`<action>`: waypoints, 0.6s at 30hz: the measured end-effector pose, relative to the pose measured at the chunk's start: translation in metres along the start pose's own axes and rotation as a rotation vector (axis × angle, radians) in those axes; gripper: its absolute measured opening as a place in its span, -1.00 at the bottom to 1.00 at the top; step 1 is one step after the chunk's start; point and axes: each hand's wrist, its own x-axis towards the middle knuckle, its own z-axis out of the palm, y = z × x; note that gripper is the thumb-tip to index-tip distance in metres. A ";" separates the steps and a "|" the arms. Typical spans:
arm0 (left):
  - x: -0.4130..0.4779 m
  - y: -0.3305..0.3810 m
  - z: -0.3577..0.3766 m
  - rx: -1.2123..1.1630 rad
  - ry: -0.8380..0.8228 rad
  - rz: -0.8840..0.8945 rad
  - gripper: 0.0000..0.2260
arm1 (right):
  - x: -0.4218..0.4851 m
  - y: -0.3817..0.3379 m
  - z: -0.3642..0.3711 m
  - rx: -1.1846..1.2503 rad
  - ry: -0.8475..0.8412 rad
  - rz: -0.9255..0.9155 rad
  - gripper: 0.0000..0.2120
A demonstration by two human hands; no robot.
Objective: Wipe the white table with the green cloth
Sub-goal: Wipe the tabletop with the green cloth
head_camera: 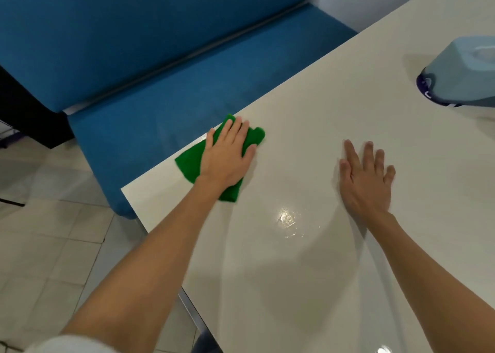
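The green cloth (190, 160) lies flat on the white table (308, 259), right at its left edge. My left hand (227, 154) presses down on the cloth with fingers spread, covering its middle. My right hand (365, 177) rests flat on the bare tabletop to the right of the cloth, palm down, fingers apart, holding nothing. A glossy wet-looking patch (288, 218) shines on the table between my two forearms.
A pale blue container (460, 74) stands on the table at the far right. A blue upholstered bench (166, 66) runs along the table's left edge. Tiled floor (48, 240) shows at the lower left.
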 end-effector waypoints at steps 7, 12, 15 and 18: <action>0.007 0.084 0.014 -0.053 -0.040 0.157 -0.48 | 0.000 0.000 -0.001 -0.010 -0.001 0.012 -0.53; -0.021 0.070 -0.004 -0.426 -0.083 0.242 -0.58 | -0.004 -0.049 -0.016 0.187 0.121 0.229 -0.47; -0.028 0.027 -0.009 -0.392 0.022 0.016 -0.59 | -0.017 -0.116 -0.014 0.220 0.119 0.262 -0.42; -0.034 -0.007 -0.007 -0.244 -0.013 0.046 -0.52 | -0.028 -0.172 0.011 0.207 -0.001 0.278 -0.33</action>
